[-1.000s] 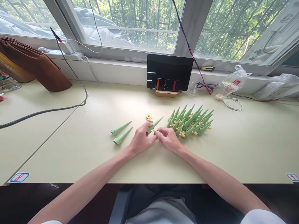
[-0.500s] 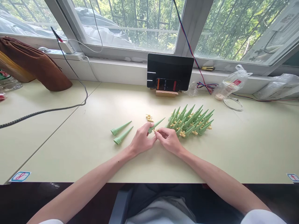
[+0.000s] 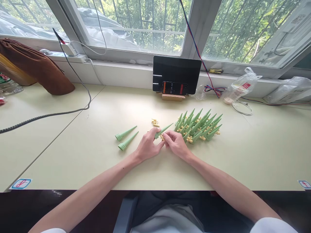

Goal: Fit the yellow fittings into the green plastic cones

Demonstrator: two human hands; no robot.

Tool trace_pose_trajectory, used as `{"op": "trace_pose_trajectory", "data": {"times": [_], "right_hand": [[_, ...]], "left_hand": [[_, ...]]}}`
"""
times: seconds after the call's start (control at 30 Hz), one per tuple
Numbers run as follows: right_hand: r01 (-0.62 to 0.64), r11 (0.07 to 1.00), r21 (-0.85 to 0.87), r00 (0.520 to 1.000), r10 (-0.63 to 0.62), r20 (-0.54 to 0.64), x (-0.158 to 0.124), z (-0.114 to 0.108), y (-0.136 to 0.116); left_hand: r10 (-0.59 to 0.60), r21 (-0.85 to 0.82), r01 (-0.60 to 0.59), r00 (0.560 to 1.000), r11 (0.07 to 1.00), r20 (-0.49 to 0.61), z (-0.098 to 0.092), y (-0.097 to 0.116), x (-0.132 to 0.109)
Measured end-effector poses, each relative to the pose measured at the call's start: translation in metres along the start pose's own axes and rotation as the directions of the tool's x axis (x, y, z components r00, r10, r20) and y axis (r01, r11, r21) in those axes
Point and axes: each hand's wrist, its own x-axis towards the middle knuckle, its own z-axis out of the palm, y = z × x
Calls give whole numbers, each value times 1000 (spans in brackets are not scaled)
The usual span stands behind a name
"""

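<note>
My left hand [image 3: 149, 144] is closed around a green plastic watering spike [image 3: 164, 129], its tip pointing up to the right. My right hand [image 3: 177, 144] pinches a small yellow valve [image 3: 162, 137] against the side of that spike; how far the valve sits in it is hidden by the fingers. Two loose green spikes, an upper one [image 3: 125, 132] and a lower one [image 3: 128, 141], lie left of my left hand with open wide ends. A few loose yellow valves [image 3: 155, 122] lie just beyond my hands. Right of them stands a cluster of green spikes with yellow valves [image 3: 199, 124].
At the back, a phone with a timer [image 3: 174, 88] leans on a dark tablet [image 3: 177, 69]. Plastic bags [image 3: 243, 84], a white cable [image 3: 243, 109] and coloured wires sit at the back right. A black cord [image 3: 48, 115] crosses the left table, near a brown bag [image 3: 43, 71].
My right hand has shifted slightly, its fingers turning at the yellow valve. The spike in my left hand has moved a little to the right.
</note>
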Motion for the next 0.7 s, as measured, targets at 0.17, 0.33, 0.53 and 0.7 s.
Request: {"op": "trace_pose_trajectory", "data": {"times": [0.17, 0.33, 0.53, 0.7], "right_hand": [[-20, 1000, 0, 999, 20, 38, 0, -1, -1], [-83, 990, 116, 996, 77, 54, 1, 1, -5], [-192, 928, 318, 980, 164, 113, 3, 2, -7], [-240, 877, 416, 968, 186, 166, 3, 1, -4]], "left_hand": [[2, -2, -2, 1000, 1000, 2, -1, 1, 0], [-14, -1, 14, 1000, 1000, 15, -1, 1, 0], [-6, -15, 7, 1000, 1000, 21, -1, 2, 0], [-6, -27, 6, 1000, 1000, 30, -3, 4, 1]]}}
